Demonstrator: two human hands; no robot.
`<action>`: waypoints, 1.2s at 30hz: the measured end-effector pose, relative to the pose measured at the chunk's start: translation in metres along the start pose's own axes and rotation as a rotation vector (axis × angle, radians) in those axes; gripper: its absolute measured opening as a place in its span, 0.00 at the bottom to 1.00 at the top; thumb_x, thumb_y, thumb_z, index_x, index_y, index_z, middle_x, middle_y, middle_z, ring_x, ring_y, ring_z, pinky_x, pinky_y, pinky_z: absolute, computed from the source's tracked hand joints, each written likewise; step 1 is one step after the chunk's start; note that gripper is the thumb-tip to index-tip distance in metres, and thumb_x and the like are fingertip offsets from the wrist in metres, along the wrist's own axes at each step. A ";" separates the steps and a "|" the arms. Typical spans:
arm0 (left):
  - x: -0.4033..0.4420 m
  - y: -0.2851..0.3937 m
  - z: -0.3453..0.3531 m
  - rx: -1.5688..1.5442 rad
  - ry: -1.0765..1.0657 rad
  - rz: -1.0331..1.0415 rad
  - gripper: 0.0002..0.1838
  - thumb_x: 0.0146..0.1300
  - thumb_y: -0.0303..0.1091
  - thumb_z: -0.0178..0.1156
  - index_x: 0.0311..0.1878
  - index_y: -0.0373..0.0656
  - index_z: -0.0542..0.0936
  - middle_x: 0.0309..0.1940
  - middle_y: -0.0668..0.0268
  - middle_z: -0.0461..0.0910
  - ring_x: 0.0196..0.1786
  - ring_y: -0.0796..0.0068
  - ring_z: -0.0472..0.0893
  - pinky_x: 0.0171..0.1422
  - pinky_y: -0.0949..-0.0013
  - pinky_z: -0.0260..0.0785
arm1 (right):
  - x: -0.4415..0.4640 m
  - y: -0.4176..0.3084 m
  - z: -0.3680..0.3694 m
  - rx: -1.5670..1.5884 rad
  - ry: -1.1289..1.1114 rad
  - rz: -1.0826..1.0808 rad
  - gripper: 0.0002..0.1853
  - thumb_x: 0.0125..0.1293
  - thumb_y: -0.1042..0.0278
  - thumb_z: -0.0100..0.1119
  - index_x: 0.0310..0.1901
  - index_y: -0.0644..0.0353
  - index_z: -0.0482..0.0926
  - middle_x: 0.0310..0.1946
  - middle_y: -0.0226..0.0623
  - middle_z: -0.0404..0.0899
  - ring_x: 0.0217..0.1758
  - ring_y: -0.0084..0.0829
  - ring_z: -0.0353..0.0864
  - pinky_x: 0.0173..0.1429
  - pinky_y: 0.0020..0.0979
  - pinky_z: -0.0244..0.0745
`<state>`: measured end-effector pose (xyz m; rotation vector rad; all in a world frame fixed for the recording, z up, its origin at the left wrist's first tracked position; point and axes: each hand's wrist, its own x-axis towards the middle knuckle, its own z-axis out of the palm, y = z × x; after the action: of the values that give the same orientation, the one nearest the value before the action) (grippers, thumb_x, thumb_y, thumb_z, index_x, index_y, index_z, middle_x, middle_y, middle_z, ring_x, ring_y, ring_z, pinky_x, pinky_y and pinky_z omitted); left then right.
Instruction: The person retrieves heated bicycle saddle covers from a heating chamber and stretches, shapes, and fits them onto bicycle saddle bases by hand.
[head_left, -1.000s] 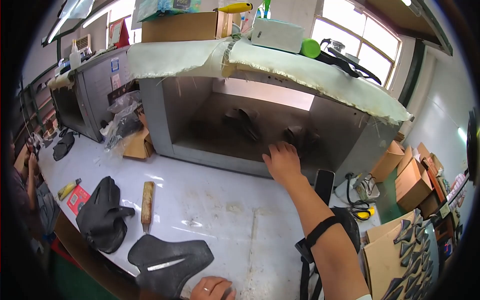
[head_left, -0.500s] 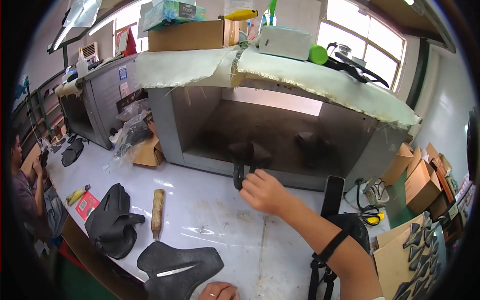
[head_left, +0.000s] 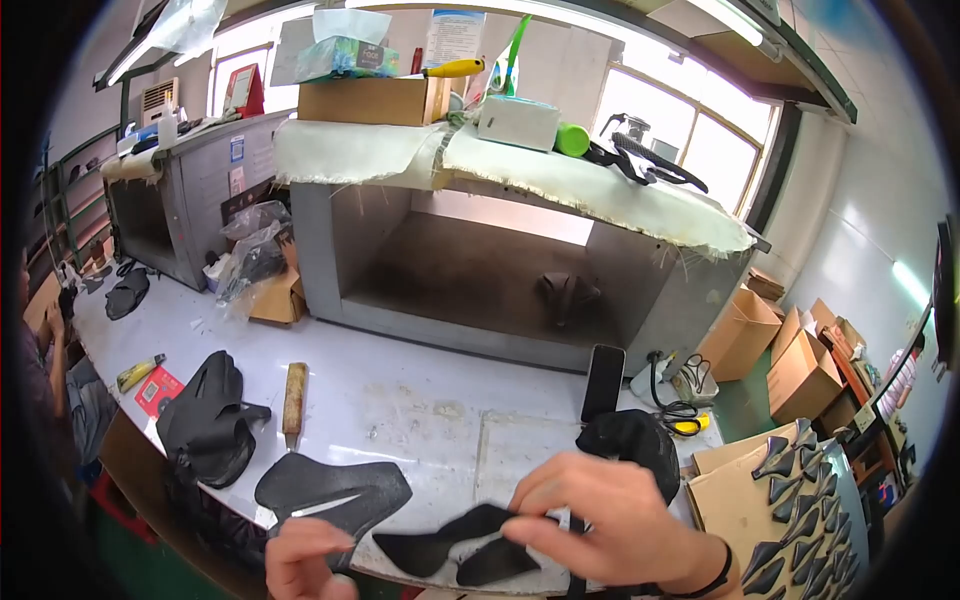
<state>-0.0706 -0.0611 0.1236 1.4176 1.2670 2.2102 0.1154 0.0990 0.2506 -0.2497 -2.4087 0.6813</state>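
Observation:
My right hand [head_left: 610, 520] pinches the edge of a black saddle cover [head_left: 455, 535], a thin, soft-looking piece with two lobes and a gap between them. My left hand [head_left: 305, 555], cut off by the lower edge, is near the cover's left end with fingers curled and apart; nothing shows in it. Beyond it a flat black saddle-shaped piece [head_left: 335, 490] with a long slot lies on the table. Farther left sits a crumpled black cover [head_left: 212, 420]. A wooden-handled tool [head_left: 294, 405] lies between these and the cabinet.
A grey open-fronted cabinet [head_left: 450, 325] stands at the back, with another dark piece [head_left: 568, 295] inside. Right are a phone [head_left: 603, 383], a black bag [head_left: 630, 445] and a cardboard sheet [head_left: 730, 505] bearing several black pieces. A co-worker [head_left: 45, 350] sits at far left.
My right hand has drawn back from the cabinet opening with the black cover, bringing it to the near table edge. My left hand has lifted and moved left. The view has shifted.

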 end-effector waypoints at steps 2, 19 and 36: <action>0.015 0.022 0.009 0.021 -0.283 -0.216 0.16 0.62 0.28 0.65 0.50 0.36 0.73 0.45 0.58 0.74 0.50 0.71 0.75 0.55 0.69 0.67 | -0.013 -0.005 0.017 0.181 -0.075 0.092 0.09 0.62 0.71 0.67 0.32 0.64 0.76 0.28 0.36 0.80 0.30 0.24 0.77 0.32 0.27 0.71; -0.028 -0.004 0.030 -0.024 -0.707 -0.905 0.07 0.60 0.29 0.69 0.36 0.37 0.80 0.28 0.70 0.79 0.31 0.86 0.75 0.35 0.79 0.67 | -0.100 0.047 0.091 0.780 -0.450 0.603 0.14 0.70 0.61 0.60 0.30 0.61 0.75 0.18 0.25 0.69 0.22 0.17 0.64 0.27 0.23 0.58; -0.038 -0.011 0.030 -0.264 -0.285 -1.017 0.06 0.61 0.22 0.65 0.41 0.34 0.80 0.28 0.70 0.80 0.28 0.86 0.76 0.32 0.81 0.67 | -0.113 0.033 0.124 0.352 0.287 0.238 0.11 0.71 0.70 0.54 0.30 0.65 0.74 0.20 0.35 0.70 0.21 0.25 0.70 0.27 0.29 0.63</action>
<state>-0.0289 -0.0604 0.0967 0.6832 1.1532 1.3524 0.1297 0.0389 0.0909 -0.4566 -1.9655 1.0827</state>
